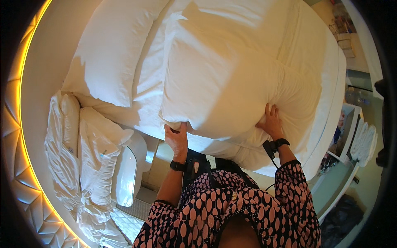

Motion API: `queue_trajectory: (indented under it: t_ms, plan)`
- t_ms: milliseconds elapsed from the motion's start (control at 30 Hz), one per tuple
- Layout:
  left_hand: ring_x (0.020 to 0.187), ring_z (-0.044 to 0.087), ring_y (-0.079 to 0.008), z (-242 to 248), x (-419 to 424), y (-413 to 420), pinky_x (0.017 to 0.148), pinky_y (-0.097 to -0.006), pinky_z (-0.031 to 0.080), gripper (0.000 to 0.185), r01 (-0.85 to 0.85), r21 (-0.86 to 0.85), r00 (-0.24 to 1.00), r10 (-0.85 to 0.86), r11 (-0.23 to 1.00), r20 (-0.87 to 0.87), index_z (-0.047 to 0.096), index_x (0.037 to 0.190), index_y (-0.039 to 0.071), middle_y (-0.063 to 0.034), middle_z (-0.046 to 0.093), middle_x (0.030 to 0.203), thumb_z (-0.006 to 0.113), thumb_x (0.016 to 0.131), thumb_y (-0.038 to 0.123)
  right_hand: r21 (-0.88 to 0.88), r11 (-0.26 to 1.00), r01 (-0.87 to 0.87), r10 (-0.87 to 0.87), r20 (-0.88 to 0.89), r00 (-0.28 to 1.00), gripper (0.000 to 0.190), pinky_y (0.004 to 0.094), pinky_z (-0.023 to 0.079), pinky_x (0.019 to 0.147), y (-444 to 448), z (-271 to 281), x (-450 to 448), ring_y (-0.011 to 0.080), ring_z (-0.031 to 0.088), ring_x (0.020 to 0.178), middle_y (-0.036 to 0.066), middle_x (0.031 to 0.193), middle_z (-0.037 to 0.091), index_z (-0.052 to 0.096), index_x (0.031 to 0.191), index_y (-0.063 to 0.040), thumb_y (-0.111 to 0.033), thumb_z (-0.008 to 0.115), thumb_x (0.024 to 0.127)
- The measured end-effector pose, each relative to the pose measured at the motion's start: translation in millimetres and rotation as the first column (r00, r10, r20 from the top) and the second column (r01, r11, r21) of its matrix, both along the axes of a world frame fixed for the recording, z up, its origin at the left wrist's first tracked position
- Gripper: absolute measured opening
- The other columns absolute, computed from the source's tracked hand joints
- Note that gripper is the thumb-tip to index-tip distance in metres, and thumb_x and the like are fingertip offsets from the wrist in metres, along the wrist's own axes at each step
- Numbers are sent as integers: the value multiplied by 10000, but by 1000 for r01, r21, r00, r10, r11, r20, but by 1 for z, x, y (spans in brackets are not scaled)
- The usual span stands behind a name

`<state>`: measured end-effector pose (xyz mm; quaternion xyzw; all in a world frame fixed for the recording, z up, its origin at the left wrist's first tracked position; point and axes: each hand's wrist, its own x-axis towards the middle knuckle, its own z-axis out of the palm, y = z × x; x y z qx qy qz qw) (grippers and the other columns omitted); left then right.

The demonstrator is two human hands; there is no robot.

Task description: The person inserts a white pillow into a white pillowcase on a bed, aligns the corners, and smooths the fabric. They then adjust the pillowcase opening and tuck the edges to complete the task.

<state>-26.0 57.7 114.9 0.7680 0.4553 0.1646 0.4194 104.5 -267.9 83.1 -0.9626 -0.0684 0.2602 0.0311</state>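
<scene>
A plump white pillow point(198, 80) in a loose white pillowcase lies on the bed in front of me. At its near left corner, my left hand point(176, 141) grips the cloth between thumb and fingers. My right hand point(272, 124) rests on the pillow's right part with thumb and fingers spread, pressing into the fabric. Creases gather around those fingers, and the slack end of the pillowcase point(305, 90) spreads flat to the right. Under the pillow is the white bed sheet point(149, 71).
Another white pillow point(108, 52) lies at the bed's head. On the left, more pillows and rumpled linen point(96, 155) are piled beside a glossy white nightstand point(125, 176). A lit padded headboard wall point(18, 145) curves along the left. Folded white towels point(363, 142) sit at right, above a black bag point(341, 214).
</scene>
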Motion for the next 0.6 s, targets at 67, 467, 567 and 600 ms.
queue_trajectory:
  t_ms: [67,467,567,600]
  plan:
    - [628,555,-205,-4,-10,5,614,-324,459,347,64,-9,994,-64,998,-87,471,764,-3,-130,565,673,725,674,215,10,1000,22,-21,-30,999,1075,616,316,897,1,-1,-2,419,149,1308,233,1429,105,138,1400,-119,-380,772,572]
    - [944,547,-213,-76,37,4,836,-296,427,524,-86,-575,969,203,813,141,476,1090,-89,-136,574,1044,691,628,31,-12,999,-35,35,15,999,1063,608,340,872,-8,-13,-1,412,164,1309,234,1431,115,116,1407,-134,-432,745,604]
    - [903,546,-187,-56,35,-1,803,-288,436,497,-57,-662,922,294,747,253,489,1076,-83,-110,579,1017,683,633,32,-12,1000,-29,29,0,1000,1048,587,344,881,-8,-3,0,411,174,1306,243,1423,137,145,1400,-113,-446,737,603]
    - [871,539,-161,-47,23,5,771,-274,438,443,14,-659,934,225,752,277,502,1054,-68,-89,580,979,662,650,16,1,999,-39,39,22,999,1040,582,342,887,-12,-5,0,414,178,1303,249,1419,147,163,1395,-107,-457,732,599]
